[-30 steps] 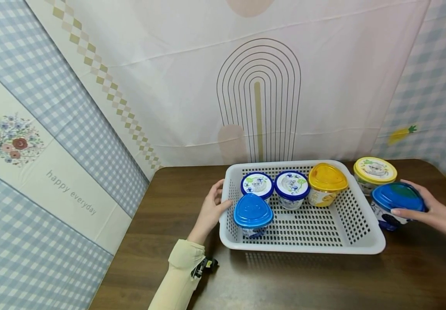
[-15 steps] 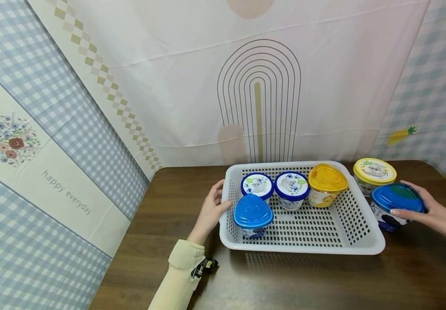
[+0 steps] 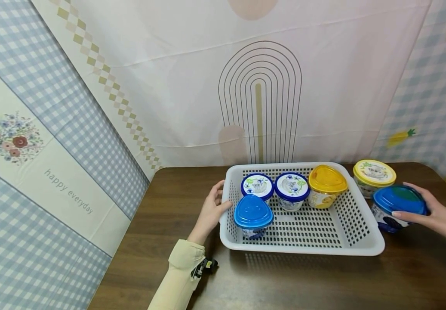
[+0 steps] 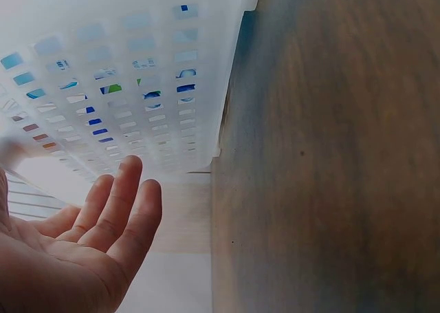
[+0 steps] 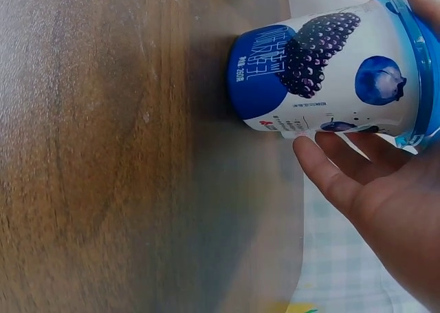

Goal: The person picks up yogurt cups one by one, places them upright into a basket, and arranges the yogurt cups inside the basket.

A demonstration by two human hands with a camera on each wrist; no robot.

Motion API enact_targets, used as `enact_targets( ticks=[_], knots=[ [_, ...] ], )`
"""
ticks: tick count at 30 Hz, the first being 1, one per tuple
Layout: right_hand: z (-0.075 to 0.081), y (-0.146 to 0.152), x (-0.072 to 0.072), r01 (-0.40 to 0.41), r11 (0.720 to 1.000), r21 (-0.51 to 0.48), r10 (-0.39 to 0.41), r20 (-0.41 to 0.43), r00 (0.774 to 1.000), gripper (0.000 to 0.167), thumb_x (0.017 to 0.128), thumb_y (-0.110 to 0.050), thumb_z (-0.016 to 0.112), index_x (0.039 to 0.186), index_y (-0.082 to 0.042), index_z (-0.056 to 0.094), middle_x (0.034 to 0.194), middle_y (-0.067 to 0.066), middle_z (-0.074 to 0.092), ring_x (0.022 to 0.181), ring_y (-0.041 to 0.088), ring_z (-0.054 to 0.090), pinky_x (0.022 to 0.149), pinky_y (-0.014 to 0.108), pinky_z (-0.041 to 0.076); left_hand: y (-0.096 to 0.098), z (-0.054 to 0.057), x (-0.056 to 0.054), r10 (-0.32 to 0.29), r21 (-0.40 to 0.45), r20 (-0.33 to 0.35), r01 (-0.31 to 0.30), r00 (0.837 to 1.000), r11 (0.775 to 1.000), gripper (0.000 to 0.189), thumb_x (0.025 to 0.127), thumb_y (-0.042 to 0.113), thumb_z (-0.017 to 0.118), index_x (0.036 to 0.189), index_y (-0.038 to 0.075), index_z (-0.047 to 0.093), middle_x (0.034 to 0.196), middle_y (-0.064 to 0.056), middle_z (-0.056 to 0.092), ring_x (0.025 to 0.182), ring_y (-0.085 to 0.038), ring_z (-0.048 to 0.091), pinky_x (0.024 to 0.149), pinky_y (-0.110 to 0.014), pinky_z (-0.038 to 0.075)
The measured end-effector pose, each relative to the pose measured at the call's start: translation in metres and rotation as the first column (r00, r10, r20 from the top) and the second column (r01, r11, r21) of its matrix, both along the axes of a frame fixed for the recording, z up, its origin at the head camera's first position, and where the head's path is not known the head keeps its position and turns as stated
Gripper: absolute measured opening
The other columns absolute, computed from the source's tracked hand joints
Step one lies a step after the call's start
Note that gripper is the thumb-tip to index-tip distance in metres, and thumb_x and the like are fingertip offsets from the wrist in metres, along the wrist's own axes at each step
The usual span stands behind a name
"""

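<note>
My left hand (image 3: 211,211) is at the left rim of a white perforated plastic basket (image 3: 304,247), thumb over the rim and the other fingers outside the wall. In the left wrist view those fingers (image 4: 120,210) are bent near the basket's holed side. To the right of the basket, my right hand (image 3: 432,211) grips a yogurt cup (image 5: 323,72) printed with a blackberry and blueberries, round its blue lid (image 3: 398,199). Thumb and fingers sit on opposite sides of it. The cup is upright, its base close over the table.
Inside the basket stand two cups with white-and-blue lids (image 3: 292,186), a cup with a blue rounded-triangular lid (image 3: 253,211) and a yellow-lidded cup (image 3: 327,185). Another yellow-lidded cup (image 3: 373,172) stands outside, behind the held one. A patterned cloth (image 3: 168,86) hangs behind the brown table (image 3: 284,284).
</note>
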State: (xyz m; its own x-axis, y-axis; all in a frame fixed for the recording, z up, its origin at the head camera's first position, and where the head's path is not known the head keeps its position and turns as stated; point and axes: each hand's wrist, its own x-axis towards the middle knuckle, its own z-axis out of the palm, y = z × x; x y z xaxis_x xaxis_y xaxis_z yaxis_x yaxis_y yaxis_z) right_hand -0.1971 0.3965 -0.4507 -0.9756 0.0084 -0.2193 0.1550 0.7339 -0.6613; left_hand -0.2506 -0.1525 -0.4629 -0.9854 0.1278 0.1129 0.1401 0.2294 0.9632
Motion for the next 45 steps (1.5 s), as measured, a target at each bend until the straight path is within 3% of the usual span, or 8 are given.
enact_targets(
  ticks=[7,15,30,45],
  knots=[
    [-0.001,0.003,0.003,0.067,0.998,0.004,-0.066,-0.075,0.995,0.109,0.099,-0.050,0.056,0.153,0.002,-0.022,0.141,0.053,-0.010,0.112,0.070,0.017,0.081,0.080,0.033,0.000,0.002,0.001,-0.004,0.000,0.000,0.004,1.000,1.000,0.070,0.090,0.004,0.065,0.154,0.012,0.038,0.129,-0.020,0.057,0.105,-0.033,0.065,0.083,-0.049,0.059],
    [0.004,0.008,0.003,0.082,0.996,0.021,-0.077,-0.178,0.981,0.107,0.099,-0.046,0.059,0.153,0.004,-0.020,0.141,0.053,-0.008,0.111,0.070,0.017,0.078,0.079,0.033,0.000,0.002,0.001,0.001,-0.008,0.000,-0.001,1.000,1.000,0.070,0.090,0.005,0.065,0.153,0.012,0.038,0.128,-0.019,0.057,0.104,-0.033,0.064,0.084,-0.049,0.058],
    [0.025,0.007,0.005,0.128,0.991,0.028,-0.119,-0.224,0.967,0.105,0.098,-0.045,0.059,0.155,0.003,-0.015,0.145,0.051,-0.007,0.116,0.072,0.018,0.082,0.083,0.030,0.001,0.002,0.001,0.006,-0.007,0.003,-0.006,1.000,1.000,0.070,0.089,0.006,0.065,0.153,0.013,0.039,0.127,-0.019,0.057,0.102,-0.031,0.064,0.082,-0.048,0.059],
    [0.047,-0.004,0.001,0.032,0.999,0.002,-0.031,-0.261,0.965,0.104,0.099,-0.037,0.061,0.156,-0.001,-0.017,0.146,0.052,-0.010,0.115,0.074,0.020,0.079,0.081,0.032,0.000,0.003,0.002,0.004,-0.004,0.006,-0.004,1.000,1.000,0.069,0.090,0.006,0.064,0.153,0.013,0.038,0.128,-0.020,0.056,0.102,-0.031,0.064,0.083,-0.048,0.059]
  ],
)
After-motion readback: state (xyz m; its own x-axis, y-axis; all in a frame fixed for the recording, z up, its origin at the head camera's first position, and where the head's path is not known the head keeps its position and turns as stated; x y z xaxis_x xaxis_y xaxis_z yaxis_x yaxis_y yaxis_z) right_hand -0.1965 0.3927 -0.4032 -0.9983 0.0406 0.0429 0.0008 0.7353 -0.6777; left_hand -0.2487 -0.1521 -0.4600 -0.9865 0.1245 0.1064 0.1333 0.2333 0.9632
